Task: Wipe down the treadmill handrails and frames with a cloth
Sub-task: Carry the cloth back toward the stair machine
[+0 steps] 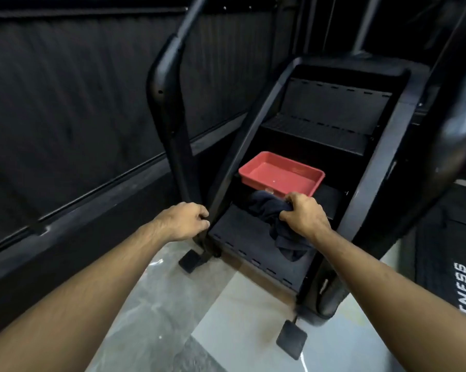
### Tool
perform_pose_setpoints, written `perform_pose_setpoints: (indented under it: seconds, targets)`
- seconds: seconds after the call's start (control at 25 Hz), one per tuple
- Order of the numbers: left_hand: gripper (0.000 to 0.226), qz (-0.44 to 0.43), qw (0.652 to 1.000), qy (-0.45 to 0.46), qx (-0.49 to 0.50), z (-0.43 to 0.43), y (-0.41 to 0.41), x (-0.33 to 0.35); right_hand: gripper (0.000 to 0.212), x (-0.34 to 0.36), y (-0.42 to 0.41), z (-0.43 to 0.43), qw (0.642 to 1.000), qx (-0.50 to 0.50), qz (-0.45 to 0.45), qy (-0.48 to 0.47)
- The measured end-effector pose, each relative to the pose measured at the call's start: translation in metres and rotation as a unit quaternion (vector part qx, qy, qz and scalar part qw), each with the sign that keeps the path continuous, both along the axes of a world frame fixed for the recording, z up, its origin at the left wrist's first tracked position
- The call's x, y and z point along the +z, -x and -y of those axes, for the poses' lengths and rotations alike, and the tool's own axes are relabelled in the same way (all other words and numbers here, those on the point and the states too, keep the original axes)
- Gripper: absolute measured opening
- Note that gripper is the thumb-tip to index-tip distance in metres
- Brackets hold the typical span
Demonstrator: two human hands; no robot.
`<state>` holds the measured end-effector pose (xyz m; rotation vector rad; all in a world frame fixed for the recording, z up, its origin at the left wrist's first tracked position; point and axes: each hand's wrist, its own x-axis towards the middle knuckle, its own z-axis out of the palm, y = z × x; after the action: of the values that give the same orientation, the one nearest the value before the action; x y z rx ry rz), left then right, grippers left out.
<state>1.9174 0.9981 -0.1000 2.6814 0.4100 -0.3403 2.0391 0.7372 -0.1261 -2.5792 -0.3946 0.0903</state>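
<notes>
A black stepped exercise machine fills the middle of the head view, with a black left side frame [242, 135] and a grey right side frame [374, 173]. A black handrail post [170, 98] rises at its left. My right hand [304, 213] grips a dark cloth [269, 208] bunched over the edge of the lowest step [242, 234]; part of the cloth hangs below my wrist. My left hand [186, 221] has its fingers curled at the bottom of the left side frame, touching it.
A red plastic tray [256, 173] holding a little water sits on the second step, just behind the cloth. Dark panelled wall stands on the left. Black rubber feet [190, 260] rest on the glossy grey floor. Another black machine with white lettering [465, 288] lies at right.
</notes>
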Motion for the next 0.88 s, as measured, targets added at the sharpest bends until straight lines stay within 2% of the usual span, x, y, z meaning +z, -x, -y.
perform_pose_setpoints:
  seconds: [0.28, 0.56, 0.76, 0.88]
  targets:
    - [0.043, -0.017, 0.994, 0.000, -0.107, -0.048, -0.234, -0.031, 0.029, -0.022, -0.173, -0.040, 0.995, -0.103, -0.014, 0.000]
    - [0.045, -0.048, 0.975, -0.019, -0.214, -0.088, -0.464, -0.060, 0.027, -0.043, -0.344, -0.077, 0.980, -0.186, -0.044, 0.049]
    - [0.045, -0.076, 0.963, -0.014, -0.257, -0.081, -0.567, -0.085, 0.021, -0.059, -0.428, -0.082, 0.971, -0.212, -0.043, 0.105]
    - [0.043, -0.096, 0.962, -0.005, -0.254, -0.076, -0.597, -0.110, 0.022, -0.084, -0.459, -0.085, 0.971, -0.185, -0.036, 0.149]
